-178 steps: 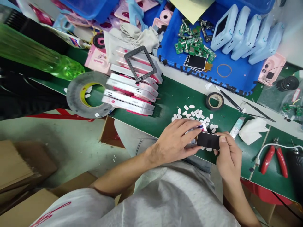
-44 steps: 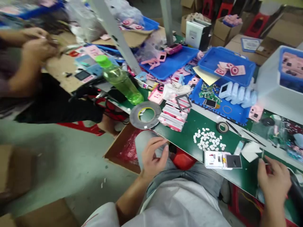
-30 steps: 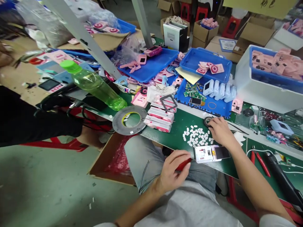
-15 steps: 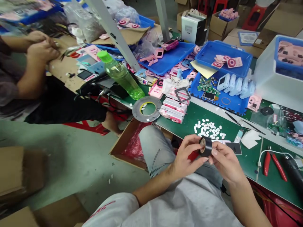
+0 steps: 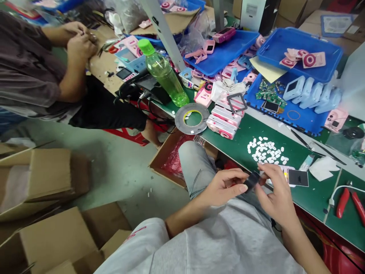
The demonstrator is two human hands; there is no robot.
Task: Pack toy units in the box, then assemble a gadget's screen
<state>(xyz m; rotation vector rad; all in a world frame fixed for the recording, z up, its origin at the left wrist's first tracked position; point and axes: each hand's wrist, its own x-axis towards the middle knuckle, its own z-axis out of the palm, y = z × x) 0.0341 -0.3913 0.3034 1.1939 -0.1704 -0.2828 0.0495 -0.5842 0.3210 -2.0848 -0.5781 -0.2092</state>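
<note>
A roll of black tape (image 5: 252,182) is held above my lap, slightly blurred. My left hand (image 5: 226,187) grips its left side, thumb in front and fingers behind. At the roll's right edge, my right hand (image 5: 276,192) has its thumb and bent fingers closed in around it; the exact fingertip contact is blurred. Just beyond the hands, many small white oval pieces (image 5: 266,150) lie scattered on the green table (image 5: 228,154). A dark flat screen (image 5: 298,177) lies right of them, beside a pale part partly hidden by my right hand.
A large grey tape ring (image 5: 180,121), stacked pink-and-white cameras (image 5: 224,122) and a green bottle (image 5: 167,76) stand to the left. Blue trays (image 5: 310,72) hold camera parts. Red-handled cutters (image 5: 343,203) lie right. A co-worker (image 5: 37,72) sits at the left.
The view has shifted, so the table appears farther right and higher. The tape roll has tilted in my hands, hiding its core. My right hand's fingers have lifted and spread somewhat.
</note>
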